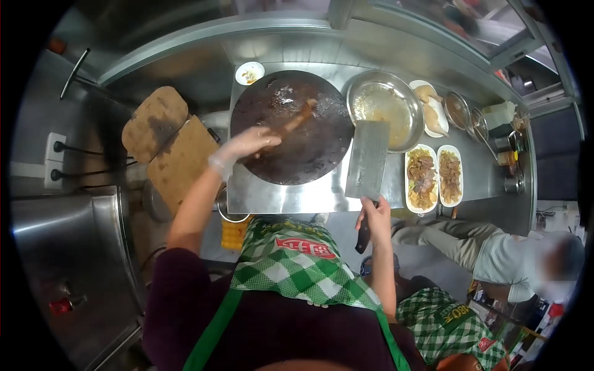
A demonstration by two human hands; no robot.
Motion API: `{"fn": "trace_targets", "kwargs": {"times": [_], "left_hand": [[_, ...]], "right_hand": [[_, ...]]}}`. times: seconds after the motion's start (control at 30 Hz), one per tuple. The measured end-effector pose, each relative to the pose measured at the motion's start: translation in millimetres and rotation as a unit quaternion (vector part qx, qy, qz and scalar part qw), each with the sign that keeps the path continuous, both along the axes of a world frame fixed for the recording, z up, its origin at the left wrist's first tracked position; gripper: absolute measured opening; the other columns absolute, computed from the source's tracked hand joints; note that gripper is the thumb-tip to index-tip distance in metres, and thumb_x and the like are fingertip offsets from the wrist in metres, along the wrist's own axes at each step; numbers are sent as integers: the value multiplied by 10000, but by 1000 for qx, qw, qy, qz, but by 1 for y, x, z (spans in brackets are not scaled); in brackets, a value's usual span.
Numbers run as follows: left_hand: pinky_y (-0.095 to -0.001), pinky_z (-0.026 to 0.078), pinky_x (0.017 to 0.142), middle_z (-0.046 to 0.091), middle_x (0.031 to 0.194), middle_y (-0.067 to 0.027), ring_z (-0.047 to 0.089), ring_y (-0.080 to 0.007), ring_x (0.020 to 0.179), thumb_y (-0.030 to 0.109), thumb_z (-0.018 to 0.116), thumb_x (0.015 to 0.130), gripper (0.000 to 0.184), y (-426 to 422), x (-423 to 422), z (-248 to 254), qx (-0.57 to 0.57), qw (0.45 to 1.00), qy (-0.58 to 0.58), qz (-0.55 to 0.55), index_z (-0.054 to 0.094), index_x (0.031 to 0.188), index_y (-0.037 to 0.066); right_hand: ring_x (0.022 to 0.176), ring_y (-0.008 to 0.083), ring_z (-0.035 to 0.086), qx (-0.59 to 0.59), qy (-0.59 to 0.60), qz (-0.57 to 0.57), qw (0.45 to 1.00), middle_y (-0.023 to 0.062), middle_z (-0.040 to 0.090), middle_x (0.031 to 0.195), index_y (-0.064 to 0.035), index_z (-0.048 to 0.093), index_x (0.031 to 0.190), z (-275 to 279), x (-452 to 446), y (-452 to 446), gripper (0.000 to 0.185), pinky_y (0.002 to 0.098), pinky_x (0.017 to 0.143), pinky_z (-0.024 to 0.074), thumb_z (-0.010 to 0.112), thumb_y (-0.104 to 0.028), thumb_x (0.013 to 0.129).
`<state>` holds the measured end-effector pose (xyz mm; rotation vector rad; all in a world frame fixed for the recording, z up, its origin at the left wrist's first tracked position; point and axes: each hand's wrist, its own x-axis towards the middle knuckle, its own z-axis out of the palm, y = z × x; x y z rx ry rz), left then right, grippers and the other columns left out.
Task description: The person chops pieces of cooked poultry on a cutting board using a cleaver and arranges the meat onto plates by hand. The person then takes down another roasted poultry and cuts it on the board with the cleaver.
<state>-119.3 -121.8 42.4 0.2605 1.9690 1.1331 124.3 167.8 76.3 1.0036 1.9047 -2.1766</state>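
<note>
My left hand (250,142), in what looks like a clear glove, grips one end of a long brown piece of meat (297,120) over the round dark chopping board (291,164). Wrapped round the black handle of a wide cleaver (368,157) is my right hand (375,219). The cleaver's blade points away from me, right of the board and beside a large steel bowl (402,86). Part of the bowl's near rim is hidden behind the blade.
Two white dishes of sliced food (422,179) (450,176) lie right of the cleaver. A small white bowl (250,73) is behind the board. Brown boards (182,161) lean at left. Two other people (504,260) (455,321) are at right.
</note>
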Motion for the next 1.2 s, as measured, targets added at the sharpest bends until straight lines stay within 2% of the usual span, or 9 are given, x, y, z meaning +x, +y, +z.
{"fn": "trace_targets", "kwargs": {"times": [0.07,0.2,0.33,0.53,0.57,0.77,0.9,1.03,1.2], "left_hand": [[-206,389,502,520,696,16,489,-79,622,361,624,877,294,-18,28,1,119,978,-165,49,563,906,75],[-187,375,479,481,679,29,467,-60,595,352,579,917,266,-38,54,-29,148,961,-227,57,518,892,95],[-188,370,481,478,706,33,444,-45,588,398,602,893,317,-39,71,-15,143,960,-215,107,518,945,97],[-193,350,489,478,718,49,433,-34,591,420,634,861,344,-34,81,2,82,973,-183,118,546,945,99],[-193,346,491,475,710,53,431,-33,589,414,637,860,339,-30,83,8,79,972,-181,124,550,938,96],[-199,346,500,470,683,63,431,-39,580,387,647,857,323,-11,101,3,50,983,-132,118,567,945,87],[-212,365,530,491,709,54,444,-53,607,366,657,853,348,-7,107,0,62,986,-91,122,581,995,58],[-227,395,604,524,756,37,474,-63,681,356,664,849,353,-12,110,-32,74,991,-27,107,591,1007,48],[-243,423,660,558,801,19,503,-80,733,357,667,846,355,-11,108,-20,44,992,-61,97,604,1014,50]], "right_hand": [[352,143,478,54,-12,55,997,35,482,507,4,538,915,4,-20,0,170,274,338,372,577,-160,889],[400,130,527,214,24,130,968,48,531,541,35,567,860,4,-55,-22,221,279,349,384,568,-181,907],[549,376,601,456,68,241,854,203,597,609,-13,607,883,4,-91,-36,216,456,570,487,559,-224,878],[689,439,612,482,93,303,817,217,620,645,-19,615,887,-16,-133,-51,208,496,685,499,534,-211,874],[659,416,608,482,94,296,819,225,600,647,-10,613,891,-21,-133,-51,219,468,615,466,551,-219,874],[687,428,611,459,110,264,841,227,611,675,-8,610,900,17,-143,-72,215,486,655,469,539,-209,874],[710,458,608,514,91,334,785,260,613,683,-5,596,887,-10,-156,-73,214,518,690,482,521,-205,870],[714,447,612,465,108,301,826,253,618,698,-7,589,892,-2,-159,-67,198,510,679,485,529,-195,872],[722,447,617,463,177,261,828,258,623,717,5,591,898,38,-169,-84,229,518,690,491,514,-210,879]]}}
